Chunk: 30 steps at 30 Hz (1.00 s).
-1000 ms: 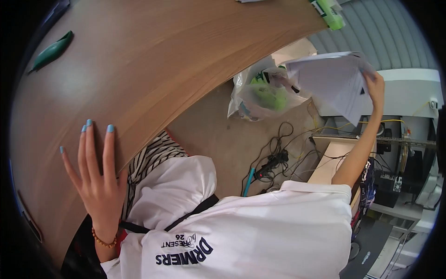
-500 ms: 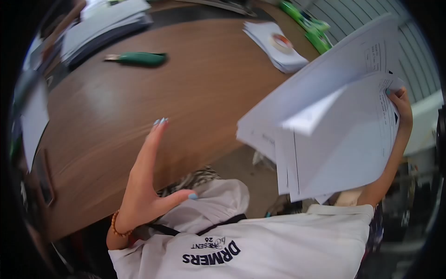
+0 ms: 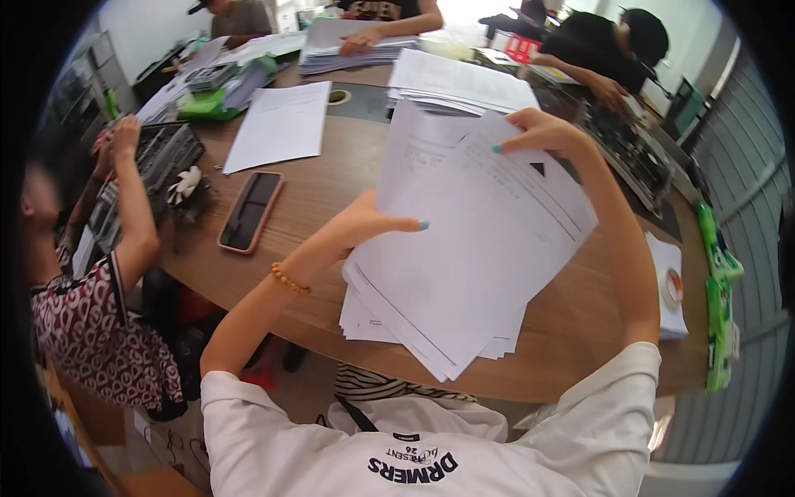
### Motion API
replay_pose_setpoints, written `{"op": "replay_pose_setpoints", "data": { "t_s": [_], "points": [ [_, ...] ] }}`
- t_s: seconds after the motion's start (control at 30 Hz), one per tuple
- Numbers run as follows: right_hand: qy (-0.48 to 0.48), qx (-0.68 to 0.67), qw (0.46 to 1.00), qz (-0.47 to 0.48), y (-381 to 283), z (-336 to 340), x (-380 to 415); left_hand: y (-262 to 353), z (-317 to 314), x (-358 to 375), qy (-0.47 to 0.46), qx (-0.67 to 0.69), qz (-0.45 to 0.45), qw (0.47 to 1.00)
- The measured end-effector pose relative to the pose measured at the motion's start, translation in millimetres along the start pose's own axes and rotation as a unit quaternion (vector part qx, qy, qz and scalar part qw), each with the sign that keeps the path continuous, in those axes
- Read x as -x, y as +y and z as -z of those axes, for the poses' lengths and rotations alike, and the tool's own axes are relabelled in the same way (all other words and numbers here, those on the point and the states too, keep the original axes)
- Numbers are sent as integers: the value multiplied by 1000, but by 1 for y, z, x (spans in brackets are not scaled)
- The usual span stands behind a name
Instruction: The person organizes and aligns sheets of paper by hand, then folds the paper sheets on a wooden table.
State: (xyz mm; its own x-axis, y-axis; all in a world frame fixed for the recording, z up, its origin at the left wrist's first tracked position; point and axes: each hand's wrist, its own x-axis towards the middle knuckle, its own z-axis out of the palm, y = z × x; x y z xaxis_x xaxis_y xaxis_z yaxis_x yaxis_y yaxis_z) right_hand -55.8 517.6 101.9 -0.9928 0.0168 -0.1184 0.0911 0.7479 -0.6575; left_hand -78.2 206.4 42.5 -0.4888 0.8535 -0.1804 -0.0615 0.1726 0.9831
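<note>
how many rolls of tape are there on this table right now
2 in view: one roll beside the flat sheet near the phone, another roll on the paper stack at the right. Others may be hidden by the held papers.

White rectangular sheets of printed paper [image 3: 460, 248] are showing grey text and black lines, a rectangular phone [image 3: 251, 213] is presenting a black screen within a pink rim, a white short-sleeved fabric shirt [image 3: 530, 455] is bearing black lettering, a beaded bracelet [image 3: 289, 280] is showing orange-brown, and a striped fabric garment [image 3: 385, 383] is alternating black and white.
</note>
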Motion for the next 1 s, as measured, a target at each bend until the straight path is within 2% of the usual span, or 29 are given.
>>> {"op": "replay_pose_setpoints", "data": {
  "t_s": [0.03, 0.07, 0.13, 0.17, 0.2, 0.23, 0.27, 0.33, 0.37, 0.4, 0.47, 0.6, 0.67, 0.73, 0.8, 0.83, 0.87, 0.93, 1.0],
  "points": [
    [-66, -16, 998, 20, -8, -8, -19, -7, 9, -4, 46, -63, 14, 997],
    [-73, -16, 997, 33, -7, -16, -36, -17, 18, -6, 61, -64, 16, 996],
    [46, 150, 980, 121, -5, -34, -65, -33, 36, -7, 81, -54, 52, 994],
    [71, 116, 990, 43, -16, -38, -63, -39, 46, -6, 92, -55, 55, 993],
    [68, 113, 990, 50, -16, -45, -60, -44, 56, -5, 116, -48, 69, 990],
    [214, 171, 953, 128, -12, -49, -55, -45, 65, -3, 139, -41, 82, 986],
    [353, 222, 886, 201, -9, -56, -48, -45, 72, 0, 145, -41, 82, 985],
    [306, 87, 925, 208, -12, -73, -21, -47, 81, 6, 178, 52, 83, 979],
    [259, 67, 944, 193, -11, -82, -8, -54, 89, 8, 137, 136, 32, 981],
    [211, 46, 960, 176, -11, -90, 6, -57, 93, 6, 138, 136, 34, 980],
    [132, -82, 984, 87, -21, -107, 36, -60, 101, 2, 170, 129, 48, 976],
    [111, -178, 977, 39, 2, -140, 50, -61, 102, -3, 148, 105, 25, 983],
    [123, -238, 960, 78, 13, -155, 45, -50, 99, -3, 70, 88, 92, 989],
    [123, -234, 961, 76, 14, -161, 43, -44, 90, -7, 66, 104, 101, 987],
    [113, -53, 987, 97, 6, -163, 47, -39, 79, -12, 61, 123, 110, 984],
    [102, -137, 982, 76, -3, -165, 48, -37, 74, -14, 72, 123, 103, 984],
    [98, -136, 983, 77, -9, -163, 51, -36, 71, -15, 83, 122, 96, 984],
    [81, 84, 982, 149, -17, -161, 57, -42, 73, -19, 77, 144, 78, 984],
    [76, 104, 976, 176, -16, -166, 64, -49, 78, -26, 70, 170, 39, 982]
  ]
}}
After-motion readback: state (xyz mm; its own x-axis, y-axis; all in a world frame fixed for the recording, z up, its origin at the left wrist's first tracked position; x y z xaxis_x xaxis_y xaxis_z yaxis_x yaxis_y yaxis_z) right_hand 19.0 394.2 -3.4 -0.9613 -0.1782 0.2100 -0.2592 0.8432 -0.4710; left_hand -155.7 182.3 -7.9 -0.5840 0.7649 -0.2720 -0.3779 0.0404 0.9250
